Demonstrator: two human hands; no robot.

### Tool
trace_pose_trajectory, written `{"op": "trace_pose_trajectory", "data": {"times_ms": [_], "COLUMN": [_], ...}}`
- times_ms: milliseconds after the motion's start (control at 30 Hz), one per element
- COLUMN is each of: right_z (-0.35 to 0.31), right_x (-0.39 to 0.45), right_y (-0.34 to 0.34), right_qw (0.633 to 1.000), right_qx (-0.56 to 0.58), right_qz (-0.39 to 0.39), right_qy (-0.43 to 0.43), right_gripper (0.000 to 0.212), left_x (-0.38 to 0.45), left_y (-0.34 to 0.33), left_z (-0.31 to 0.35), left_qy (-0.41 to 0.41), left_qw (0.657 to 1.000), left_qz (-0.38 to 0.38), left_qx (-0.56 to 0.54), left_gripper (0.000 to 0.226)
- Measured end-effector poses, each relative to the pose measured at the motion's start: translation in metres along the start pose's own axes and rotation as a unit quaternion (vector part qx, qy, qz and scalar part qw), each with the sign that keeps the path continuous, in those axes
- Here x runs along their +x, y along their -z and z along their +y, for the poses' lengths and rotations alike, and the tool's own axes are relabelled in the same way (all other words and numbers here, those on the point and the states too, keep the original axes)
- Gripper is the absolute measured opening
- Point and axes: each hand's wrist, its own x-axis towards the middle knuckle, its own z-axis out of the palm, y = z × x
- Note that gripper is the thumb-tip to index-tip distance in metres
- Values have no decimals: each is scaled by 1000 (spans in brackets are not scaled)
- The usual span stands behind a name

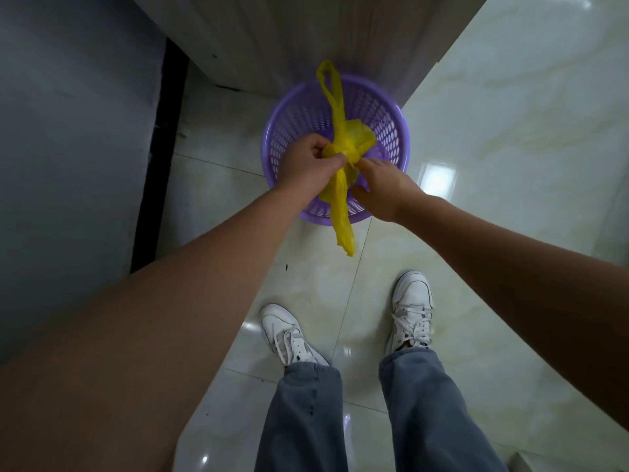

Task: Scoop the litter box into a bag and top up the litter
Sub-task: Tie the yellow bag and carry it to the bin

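A crumpled yellow plastic bag (340,131) hangs above a round purple perforated basket (384,110) that stands on the floor. My left hand (306,165) grips the bag's bunched middle with curled fingers. My right hand (384,189) pinches the bag beside it with its fingertips. One bag handle loops up past the basket's far rim, and a twisted tail hangs down over the near rim. No litter box or scoop is in view.
The basket stands against a pale wood-grain cabinet (306,32). A dark grey wall (68,131) runs along the left. Glossy cream floor tiles (510,148) spread to the right. My white sneakers (289,332) and jeans are below.
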Motion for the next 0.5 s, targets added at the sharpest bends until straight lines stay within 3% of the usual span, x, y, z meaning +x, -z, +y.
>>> {"op": "trace_pose_trajectory", "data": {"times_ms": [300,500], "right_z": [-8,-11], "right_x": [0,-6], "right_y": [9,11], "right_qw": [1000,999], "right_qx": [9,-18], "right_qz": [20,1], "right_qy": [21,29], "right_gripper": [30,45], "left_x": [13,5], "left_y": [0,2], "left_z": [-3,-5], "left_qy": [-23,-18], "left_qw": [994,988], "left_qz": [13,14], "left_qx": [108,150], "left_gripper": [13,18]}}
